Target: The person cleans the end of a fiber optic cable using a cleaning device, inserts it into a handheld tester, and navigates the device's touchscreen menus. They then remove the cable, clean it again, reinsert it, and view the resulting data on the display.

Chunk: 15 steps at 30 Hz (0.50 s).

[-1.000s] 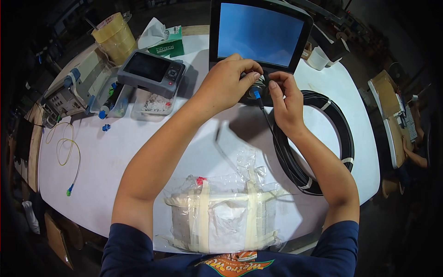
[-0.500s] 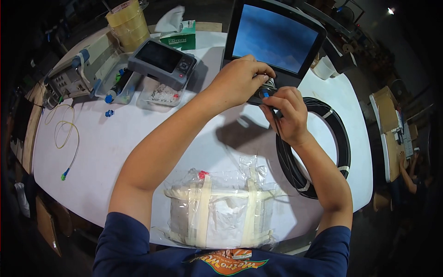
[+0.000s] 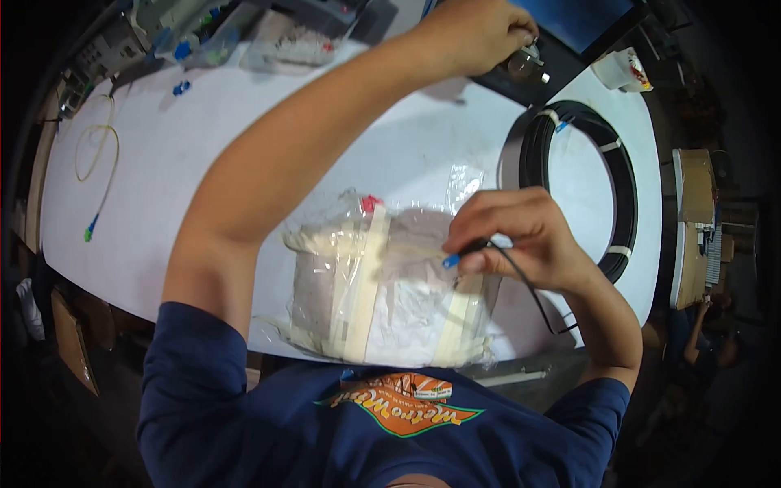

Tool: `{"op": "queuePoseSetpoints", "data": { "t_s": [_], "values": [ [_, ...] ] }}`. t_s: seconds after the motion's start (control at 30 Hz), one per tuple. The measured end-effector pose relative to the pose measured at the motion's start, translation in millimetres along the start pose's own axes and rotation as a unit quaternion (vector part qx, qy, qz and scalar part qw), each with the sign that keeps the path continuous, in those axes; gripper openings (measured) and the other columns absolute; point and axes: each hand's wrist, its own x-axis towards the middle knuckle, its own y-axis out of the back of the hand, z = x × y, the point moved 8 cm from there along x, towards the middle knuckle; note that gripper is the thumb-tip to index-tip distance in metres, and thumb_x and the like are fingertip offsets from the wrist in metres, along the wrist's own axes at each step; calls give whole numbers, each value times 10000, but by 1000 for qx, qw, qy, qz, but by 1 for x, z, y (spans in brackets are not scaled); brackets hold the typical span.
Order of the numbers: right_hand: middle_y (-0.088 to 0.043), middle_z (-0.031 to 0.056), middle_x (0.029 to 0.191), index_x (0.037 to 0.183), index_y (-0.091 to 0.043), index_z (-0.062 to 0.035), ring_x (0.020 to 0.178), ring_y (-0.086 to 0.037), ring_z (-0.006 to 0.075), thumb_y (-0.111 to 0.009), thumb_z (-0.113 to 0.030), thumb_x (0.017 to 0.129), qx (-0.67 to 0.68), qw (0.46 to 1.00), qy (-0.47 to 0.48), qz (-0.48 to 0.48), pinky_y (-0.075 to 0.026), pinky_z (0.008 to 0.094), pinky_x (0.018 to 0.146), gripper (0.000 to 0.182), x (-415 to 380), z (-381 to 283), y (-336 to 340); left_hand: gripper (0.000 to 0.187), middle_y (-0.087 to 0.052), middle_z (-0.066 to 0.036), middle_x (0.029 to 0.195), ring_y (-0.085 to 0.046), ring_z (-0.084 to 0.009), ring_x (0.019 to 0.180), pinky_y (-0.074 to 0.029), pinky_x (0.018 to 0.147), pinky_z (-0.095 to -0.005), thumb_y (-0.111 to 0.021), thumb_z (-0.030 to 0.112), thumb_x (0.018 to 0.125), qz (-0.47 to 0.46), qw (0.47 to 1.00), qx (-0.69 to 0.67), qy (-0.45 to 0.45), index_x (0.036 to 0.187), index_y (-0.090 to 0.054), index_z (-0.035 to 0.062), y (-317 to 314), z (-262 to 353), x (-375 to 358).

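My right hand (image 3: 529, 236) pinches a fiber-optic connector (image 3: 451, 261) with a blue tip, above the taped clear plastic packet (image 3: 403, 313). A thin black cable (image 3: 527, 285) runs from the connector below my palm. Farther off, my left hand (image 3: 484, 37) has its fingers curled at the small metal fixture (image 3: 529, 61) on the front of the screen device (image 3: 573, 28); its fingertips are partly hidden. To the right lies a coil of black cable (image 3: 626, 183), with another blue connector (image 3: 562, 126) near its upper left.
A thin yellow fiber cord (image 3: 110, 175) and a small blue part (image 3: 181, 88) lie on the left of the white table (image 3: 187, 134). Clear plastic tubs (image 3: 285, 53) stand at the back; a white cup (image 3: 614, 69) is at the back right. Another person's arm (image 3: 694, 333) shows far right.
My right hand has drawn the blue connector away from the metal fixture and toward my body, over the packet. My left hand stays at the fixture. The view has tilted downward.
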Motion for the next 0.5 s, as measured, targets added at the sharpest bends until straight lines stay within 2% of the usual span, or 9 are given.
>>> {"op": "queuePoseSetpoints", "data": {
  "t_s": [0.07,0.1,0.2,0.23,0.3,0.4,0.43,0.5],
  "values": [
    [-732,94,900,959,-766,-25,833,-703,258,-862,-127,808,34,997,-28,-58,-553,343,747,207,-9,-2,-21,236,-698,-241,1008,-659,-410,984,-516,901,-463,-611,196,939,9,999,13,-36,995,-756,19,12,12,-2],
    [-732,94,900,959,-766,-25,833,-703,258,-862,-127,808,38,997,-33,-61,-553,343,747,207,-12,-1,-27,236,-698,-241,1008,-659,-410,984,-516,901,-463,-611,196,939,9,999,11,-29,995,-756,19,13,11,-2],
    [-713,77,885,938,-764,-36,864,-670,277,-889,-145,749,-60,997,33,-30,-544,374,767,252,-16,-6,-37,231,-706,-238,968,-665,-414,955,-525,871,-464,-596,174,935,17,999,-4,-43,979,-753,10,13,13,-2],
    [-713,77,885,938,-764,-36,864,-670,277,-889,-145,749,-57,997,31,-32,-544,374,767,252,-16,-5,-41,231,-706,-238,968,-665,-414,955,-525,871,-464,-596,174,935,17,999,-5,-39,979,-753,10,13,13,-3],
    [-712,76,888,933,-757,-41,874,-669,281,-886,-146,752,-147,987,62,2,-546,382,769,246,-16,-9,-44,227,-721,-226,947,-679,-408,926,-534,850,-460,-599,169,931,-1,1000,-9,-24,969,-755,8,12,13,-2],
    [-709,80,892,944,-750,-43,882,-667,287,-879,-152,759,-167,983,80,-13,-548,392,773,251,-13,-15,-47,226,-731,-215,936,-689,-404,901,-541,831,-458,-605,168,926,9,999,-12,-47,958,-754,1,20,22,-8],
    [-709,80,892,944,-750,-43,882,-667,287,-879,-152,759,-168,982,82,-13,-548,392,773,251,-11,-14,-46,226,-731,-215,936,-689,-404,901,-541,831,-458,-605,168,926,10,999,-10,-48,958,-754,1,18,20,-6],
    [-706,73,928,950,-755,-39,889,-658,262,-854,-95,772,-64,996,40,-42,-537,360,765,212,-9,-3,-43,234,-729,-225,963,-686,-406,932,-537,852,-456,-607,177,929,14,999,-17,-41,973,-757,2,16,19,-4]
  ]
}}
